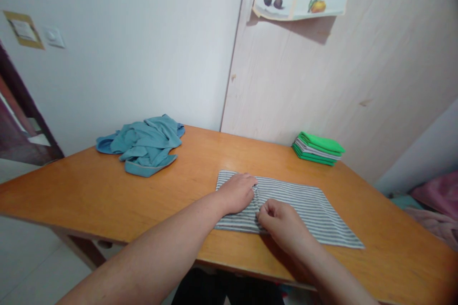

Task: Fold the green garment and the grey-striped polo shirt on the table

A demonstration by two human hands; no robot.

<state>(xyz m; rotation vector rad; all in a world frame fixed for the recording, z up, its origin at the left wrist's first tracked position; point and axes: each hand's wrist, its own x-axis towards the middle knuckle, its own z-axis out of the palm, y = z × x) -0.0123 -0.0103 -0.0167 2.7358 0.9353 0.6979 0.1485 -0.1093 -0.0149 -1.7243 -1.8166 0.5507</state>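
A grey-and-white striped cloth (307, 209) lies flat, folded into a long rectangle, near the front of the wooden table (107, 190). My left hand (238, 193) rests on its left half with the fingers curled, pinching a ridge of the fabric. My right hand (281, 219) is right beside it near the cloth's front edge, fingers closed in a pinch on the same fabric. The cloth bunches slightly between the two hands.
A crumpled blue garment (145, 145) lies at the back left of the table. A neat stack of folded green cloths (317, 148) sits at the back right against the wooden panel wall. Pink bedding (438, 209) shows at the right edge.
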